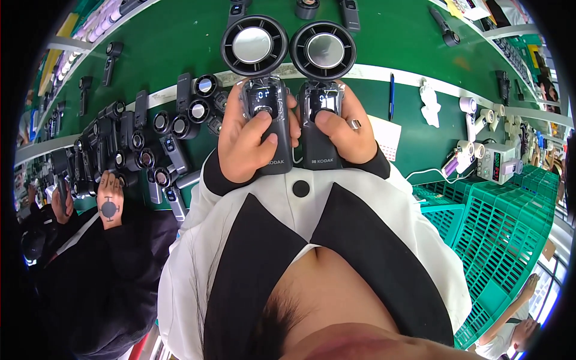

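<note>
My left hand [247,141] is closed around a black handheld fan [276,135] with a round head and a silver disc at its centre. Its small display glows, and my thumb presses on the button below it. In my right hand [351,135] I grip a second, matching handheld fan [318,144], its display lit too and my thumb on its button. Both fans stand side by side, heads pointing away from me, close in front of my chest. A ring shows on a finger of my right hand.
Many dark fans [174,153] crowd the green bench [384,45] to my left. Beside them a co-worker's hand [110,201] rests. On the right are a blue pen [392,99], a crumpled tissue [429,105], a power supply [499,163] and green crates [510,222].
</note>
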`<act>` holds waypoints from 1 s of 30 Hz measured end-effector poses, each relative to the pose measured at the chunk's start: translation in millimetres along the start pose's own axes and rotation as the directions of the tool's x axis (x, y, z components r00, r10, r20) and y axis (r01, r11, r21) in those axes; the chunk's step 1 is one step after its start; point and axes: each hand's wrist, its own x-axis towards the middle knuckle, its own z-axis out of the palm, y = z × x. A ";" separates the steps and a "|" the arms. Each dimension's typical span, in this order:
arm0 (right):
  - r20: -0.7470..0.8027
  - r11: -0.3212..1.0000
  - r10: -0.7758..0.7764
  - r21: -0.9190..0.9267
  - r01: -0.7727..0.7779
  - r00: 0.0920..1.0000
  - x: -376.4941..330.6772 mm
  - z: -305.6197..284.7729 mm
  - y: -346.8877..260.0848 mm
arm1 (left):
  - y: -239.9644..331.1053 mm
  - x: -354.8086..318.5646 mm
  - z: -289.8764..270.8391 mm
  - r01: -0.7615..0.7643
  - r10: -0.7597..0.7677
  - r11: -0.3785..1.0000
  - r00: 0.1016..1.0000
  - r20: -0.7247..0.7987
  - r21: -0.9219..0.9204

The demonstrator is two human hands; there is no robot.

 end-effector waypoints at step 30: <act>-0.107 0.998 -0.045 0.032 0.048 0.993 -4.9 7.4 2.5 | 0.8 -5.1 10.6 0.008 -0.007 1.000 0.998 -0.059 0.024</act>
